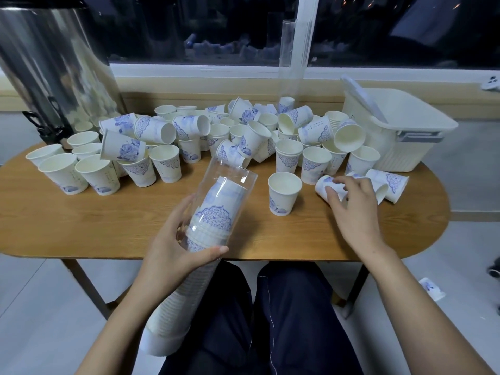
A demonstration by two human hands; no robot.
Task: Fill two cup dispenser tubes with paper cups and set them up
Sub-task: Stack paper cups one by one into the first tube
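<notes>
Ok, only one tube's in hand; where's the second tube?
Head view: the second tube stands upright at the table's far side, right of centre, behind the loose cups, left of the white basket.

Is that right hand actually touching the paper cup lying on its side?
Touching. The head view shows the right hand with thumb and fingers curled onto the tipped cup, with no gap between them.

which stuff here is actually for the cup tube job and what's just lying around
For the job: held tube in left hand; upright tube; loose cups; tipped cup gripped by right hand.
Lying about: steel urn; white basket; floor cup.
</notes>
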